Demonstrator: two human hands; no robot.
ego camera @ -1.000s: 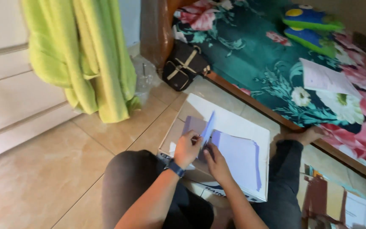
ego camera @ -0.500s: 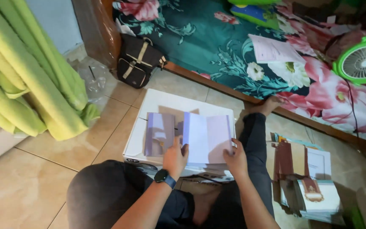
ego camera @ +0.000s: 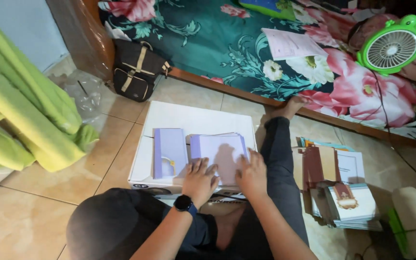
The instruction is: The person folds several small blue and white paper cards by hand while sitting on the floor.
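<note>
Lavender card stack [ego camera: 220, 153] lies on a white box [ego camera: 196, 118] set on the tiled floor, beside a single lavender card [ego camera: 169, 151] (lying just to its left). Left hand [ego camera: 200, 180] and right hand [ego camera: 252, 174] rest flat on the stack's near edge, each grip spread, fingers pressing down, pinching nothing
</note>
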